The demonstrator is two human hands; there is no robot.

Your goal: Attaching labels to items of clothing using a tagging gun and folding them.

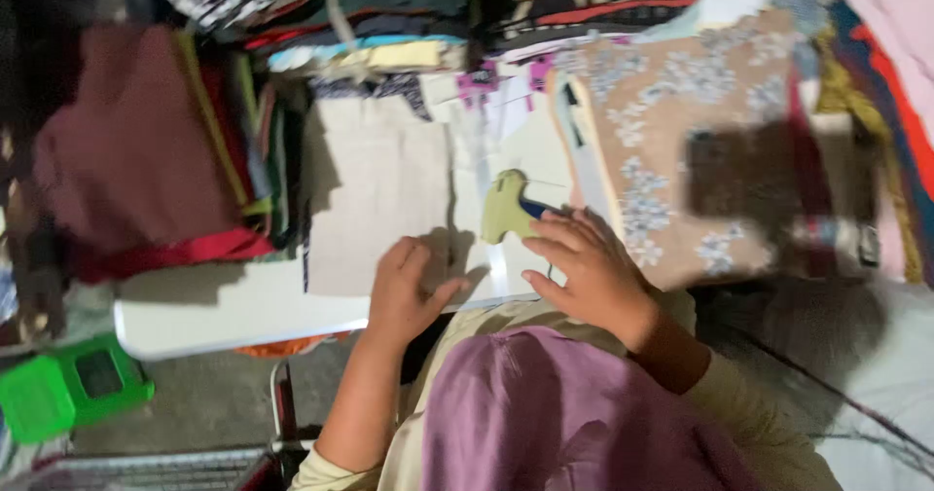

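Observation:
My left hand rests with curled fingers on a pale beige folded cloth lying on the white table. My right hand hovers with fingers spread just below a yellow-green tagging gun with a dark blue part, and its fingertips are close to the gun; whether they touch it is unclear. The gun lies on white cloth. A purple head covering fills the lower middle of the view.
Stacks of folded fabrics line the back. A maroon pile sits left, a brown flowered cloth right. A green box stands on the floor lower left, beside a metal rack.

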